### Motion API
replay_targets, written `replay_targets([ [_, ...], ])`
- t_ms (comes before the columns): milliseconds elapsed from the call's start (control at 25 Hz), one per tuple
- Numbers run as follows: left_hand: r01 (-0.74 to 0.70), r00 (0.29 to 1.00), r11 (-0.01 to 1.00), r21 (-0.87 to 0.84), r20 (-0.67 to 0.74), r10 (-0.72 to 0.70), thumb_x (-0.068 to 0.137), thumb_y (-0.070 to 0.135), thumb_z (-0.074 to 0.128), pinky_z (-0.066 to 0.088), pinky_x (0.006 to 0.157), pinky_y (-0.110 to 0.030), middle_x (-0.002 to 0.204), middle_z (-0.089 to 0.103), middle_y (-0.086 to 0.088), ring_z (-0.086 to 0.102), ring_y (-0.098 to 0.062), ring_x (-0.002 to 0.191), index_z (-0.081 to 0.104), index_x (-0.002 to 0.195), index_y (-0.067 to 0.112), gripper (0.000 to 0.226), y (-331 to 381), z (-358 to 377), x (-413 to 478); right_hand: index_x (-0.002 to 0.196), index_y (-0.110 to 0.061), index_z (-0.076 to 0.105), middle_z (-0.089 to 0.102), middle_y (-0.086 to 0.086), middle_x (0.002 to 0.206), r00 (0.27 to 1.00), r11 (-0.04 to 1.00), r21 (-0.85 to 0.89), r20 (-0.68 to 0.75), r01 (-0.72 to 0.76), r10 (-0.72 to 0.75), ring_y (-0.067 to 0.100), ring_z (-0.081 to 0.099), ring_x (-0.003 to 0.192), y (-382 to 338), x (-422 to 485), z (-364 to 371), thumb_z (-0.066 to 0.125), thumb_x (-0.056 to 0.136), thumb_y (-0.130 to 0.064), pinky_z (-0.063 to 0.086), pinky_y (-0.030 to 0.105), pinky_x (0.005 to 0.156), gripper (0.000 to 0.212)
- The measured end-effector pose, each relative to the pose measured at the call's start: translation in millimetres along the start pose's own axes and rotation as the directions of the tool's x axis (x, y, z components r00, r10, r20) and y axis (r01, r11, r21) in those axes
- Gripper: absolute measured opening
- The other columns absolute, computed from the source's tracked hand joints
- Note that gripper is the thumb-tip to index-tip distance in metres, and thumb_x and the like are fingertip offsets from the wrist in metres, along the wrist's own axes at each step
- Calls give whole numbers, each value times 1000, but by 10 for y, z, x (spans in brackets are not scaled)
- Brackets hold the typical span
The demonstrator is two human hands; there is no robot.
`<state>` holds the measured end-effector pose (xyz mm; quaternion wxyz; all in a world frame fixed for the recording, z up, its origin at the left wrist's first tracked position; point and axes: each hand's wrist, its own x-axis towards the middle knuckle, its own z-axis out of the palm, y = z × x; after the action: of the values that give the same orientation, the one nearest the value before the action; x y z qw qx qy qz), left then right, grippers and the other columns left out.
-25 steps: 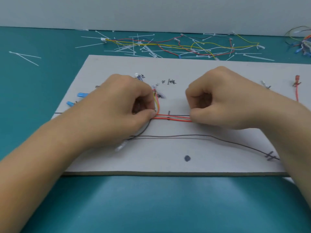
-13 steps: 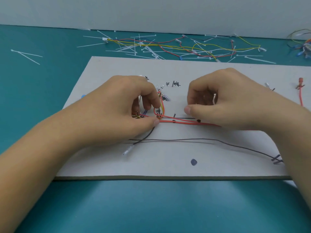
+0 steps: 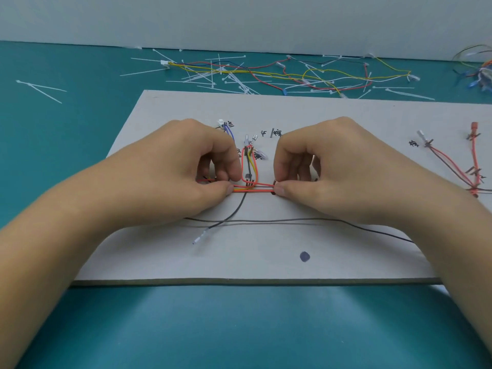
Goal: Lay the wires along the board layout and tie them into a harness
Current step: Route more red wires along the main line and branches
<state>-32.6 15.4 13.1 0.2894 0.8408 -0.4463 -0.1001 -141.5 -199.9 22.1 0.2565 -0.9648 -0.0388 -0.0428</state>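
The left hand (image 3: 186, 177) and right hand (image 3: 332, 169) each pinched the red-and-yellow wire run (image 3: 253, 190) on the layout board (image 3: 266, 262); nothing looked tied yet (cable ties (image 3: 213, 75) lay behind), grey wire (image 3: 266, 221) loose.

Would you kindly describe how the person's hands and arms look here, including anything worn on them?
The left hand and the right hand are bare: no gloves, rings or bands. Both forearms are uncovered to the frame's edge, with no sleeve or watch in view. The visible thumbnails look short and unpainted.
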Motion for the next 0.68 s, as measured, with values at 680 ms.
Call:
replay_targets([
  [680,-36,999,999,29,15,36,86,32,63,43,66,-11,92,61,23,57,-2,80,67,85,32,4,-16,32,-4,95,-38,79,61,-15,75,999,999,-1,28,39,-39,6,57,71,-84,-8,87,71,85,-11,50,32,69,29],
])
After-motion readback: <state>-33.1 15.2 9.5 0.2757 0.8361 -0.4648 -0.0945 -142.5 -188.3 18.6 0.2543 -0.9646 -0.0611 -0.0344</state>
